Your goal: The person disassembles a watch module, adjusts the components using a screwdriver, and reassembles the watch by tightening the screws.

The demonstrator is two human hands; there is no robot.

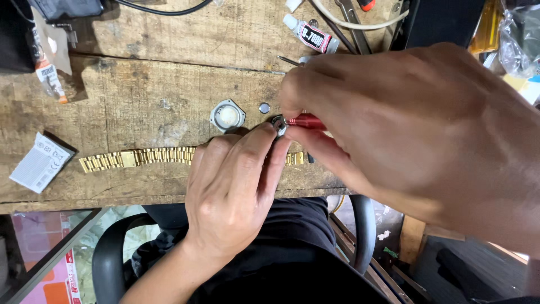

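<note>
Head view shows the left hand (233,194) pinching a small round metal part (278,125) at the wooden table (140,90) edge. Right hand (405,129) grips a red tool (304,121), lying sideways, tip pointing left into the part. Gold watch band (140,158) lies stretched left to right.

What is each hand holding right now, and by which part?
The left hand pinches a small round metal part at its rim between the fingertips. The right hand grips a red-handled tool by the handle, tip at that part.
</note>
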